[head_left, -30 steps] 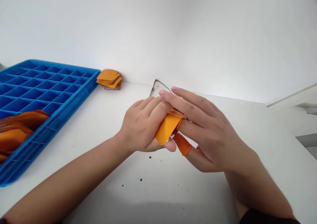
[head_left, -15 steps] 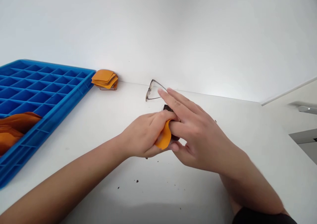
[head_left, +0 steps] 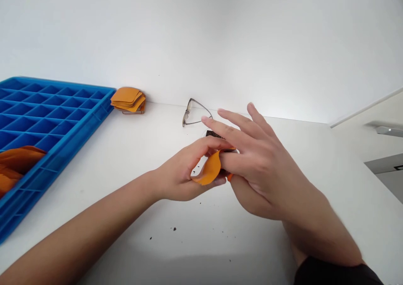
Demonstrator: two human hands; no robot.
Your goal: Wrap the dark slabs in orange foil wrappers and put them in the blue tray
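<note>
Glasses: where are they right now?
Head view, just above centre: glasses lie on the table near the wall, right of the orange stack and beyond the left hand.

Over there the white bench [head_left: 330, 171] carries a blue divided tray [head_left: 63, 149] on the left, a pile of orange pieces [head_left: 127, 97] just beside the tray's far corner, unfolded glasses [head_left: 185, 116] near the back edge, and dark crumbs [head_left: 174, 229] scattered towards the front.

You seem to be at a plain workstation, judging by the white table [head_left: 126, 150], blue compartment tray [head_left: 56, 158] and stacked orange sheets [head_left: 126, 97] by the wall [head_left: 94, 33].
</note>
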